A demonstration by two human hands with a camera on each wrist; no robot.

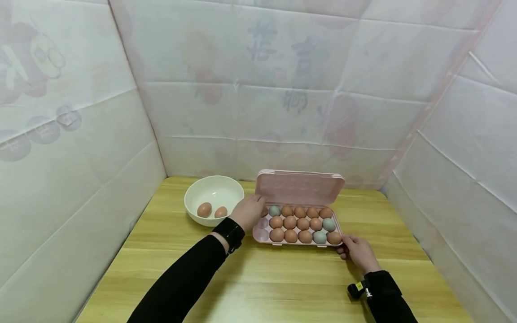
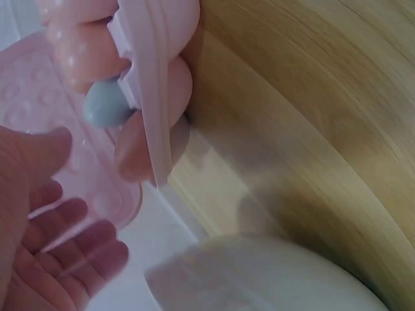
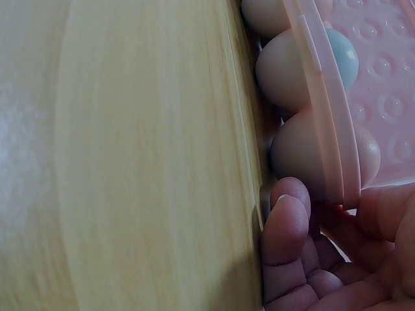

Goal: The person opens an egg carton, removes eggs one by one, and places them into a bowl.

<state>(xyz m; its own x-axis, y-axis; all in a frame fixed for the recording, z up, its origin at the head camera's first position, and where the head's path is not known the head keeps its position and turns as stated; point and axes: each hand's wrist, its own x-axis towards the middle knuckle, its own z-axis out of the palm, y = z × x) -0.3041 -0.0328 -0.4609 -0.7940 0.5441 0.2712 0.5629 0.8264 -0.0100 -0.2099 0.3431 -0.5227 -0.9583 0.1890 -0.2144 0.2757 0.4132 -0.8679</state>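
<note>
A pink plastic egg carton point(image 1: 299, 244) lies on the table with its lid point(image 1: 299, 188) raised at the back. Brown eggs and a few pale blue-green eggs, such as one at the front point(image 1: 319, 237), sit in rows. Two cups at the left end, middle and front, hold no egg. My left hand point(image 1: 248, 211) hovers by the carton's back left corner, near a brown egg point(image 2: 133, 149); its fingers are loosely bent with nothing in them. At the front right corner, my right hand point(image 1: 358, 252) grips the carton's rim, thumb above and curled fingers point(image 3: 285, 227) beneath.
Left of the carton stands a white bowl point(image 1: 214, 186) with two brown eggs point(image 1: 204, 209) in it. Everything rests on a wooden table point(image 1: 258, 282). Pale printed sheets point(image 1: 242, 112) hang behind the table and at both sides.
</note>
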